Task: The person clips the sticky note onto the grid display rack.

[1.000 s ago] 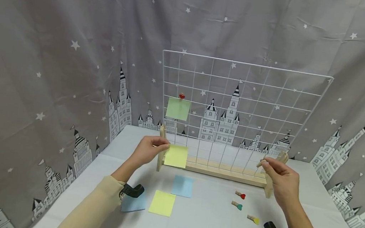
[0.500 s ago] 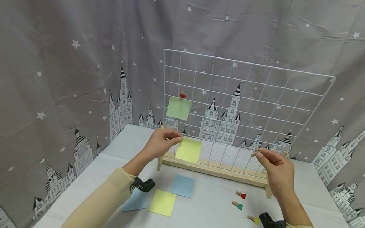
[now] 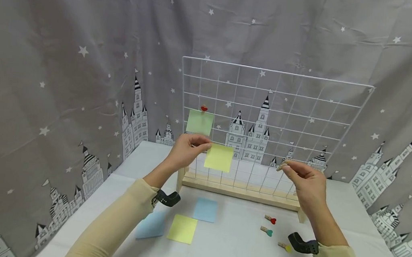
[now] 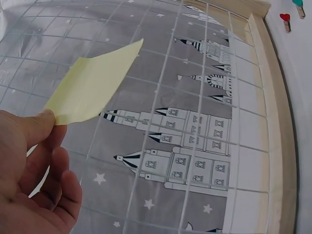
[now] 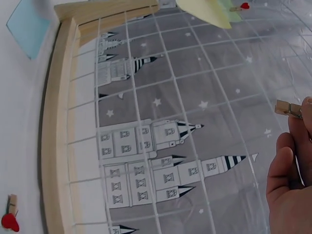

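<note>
My left hand (image 3: 189, 150) pinches a yellow sticky note (image 3: 219, 157) by its upper left corner, in front of the white wire grid (image 3: 268, 72). In the left wrist view, thumb and forefinger grip one corner of that note (image 4: 95, 87). At the right, my right hand (image 3: 307, 185) holds a small wooden clothespin (image 5: 287, 108) between thumb and fingers, apart from the grid. A green sticky note (image 3: 200, 122) hangs on the grid's left side under a clothespin with a red heart (image 3: 204, 108).
On the white table lie a yellow note (image 3: 182, 228), a blue note (image 3: 205, 210) and another blue note (image 3: 150, 225). To the right are clothespins with a red heart (image 3: 270, 219), a green heart (image 3: 266, 231) and a yellow heart (image 3: 284, 246). A wooden base (image 3: 241, 192) supports the grid.
My left hand has moved up and to the right with the yellow sticky note. My right hand has moved left and up, carrying the clothespin.
</note>
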A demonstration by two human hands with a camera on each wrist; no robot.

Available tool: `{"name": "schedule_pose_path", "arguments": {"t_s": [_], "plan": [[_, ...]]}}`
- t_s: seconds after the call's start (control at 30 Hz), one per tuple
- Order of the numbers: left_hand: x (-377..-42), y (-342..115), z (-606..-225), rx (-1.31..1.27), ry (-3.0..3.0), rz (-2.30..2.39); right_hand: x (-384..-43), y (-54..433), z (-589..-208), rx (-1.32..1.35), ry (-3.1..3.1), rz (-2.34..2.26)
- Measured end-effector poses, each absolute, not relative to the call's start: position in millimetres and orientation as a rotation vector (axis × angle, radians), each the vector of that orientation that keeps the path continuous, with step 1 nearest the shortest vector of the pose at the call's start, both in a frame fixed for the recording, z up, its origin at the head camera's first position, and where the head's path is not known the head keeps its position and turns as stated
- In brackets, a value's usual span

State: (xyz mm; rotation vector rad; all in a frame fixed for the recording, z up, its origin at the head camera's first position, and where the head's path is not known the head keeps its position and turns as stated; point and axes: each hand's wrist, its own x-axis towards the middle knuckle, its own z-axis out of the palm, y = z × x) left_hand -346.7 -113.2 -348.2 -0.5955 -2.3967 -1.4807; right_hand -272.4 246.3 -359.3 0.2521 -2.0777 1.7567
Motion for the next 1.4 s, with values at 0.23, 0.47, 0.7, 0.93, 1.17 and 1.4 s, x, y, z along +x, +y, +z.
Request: {"name": "schedule_pose_path", "arguments": {"t_s": [0.23, 0.47, 0.7, 0.93, 1.17, 1.4], "plan": [[-348.8, -105.2, -335.7, -0.578, -2.384, -1.481, -277.3, 236.0, -346.6, 0.215, -2.138, 1.687], [-351.2, -100.3, -322.4, -0.577, -2.362, -1.507, -281.2, 224.5, -330.3, 0.234, -2.154, 1.664], [-356.1, -95.7, -311.2, -0.566, -2.329, -1.55, -286.1, 213.6, -322.2, 0.339, -2.118, 1.649], [-359.8, -95.9, -312.8, -0.574, -2.289, -1.58, -293.1, 200.8, -312.9, 0.346, -2.131, 1.682], [-360.7, -95.1, -313.1, -0.547, -2.27, -1.6, -301.8, 186.0, -300.9, 0.402, -2.108, 1.702], [-364.2, -91.6, -309.3, -0.535, -2.291, -1.57, -310.9, 178.6, -290.4, 0.411, -2.125, 1.706]]}}
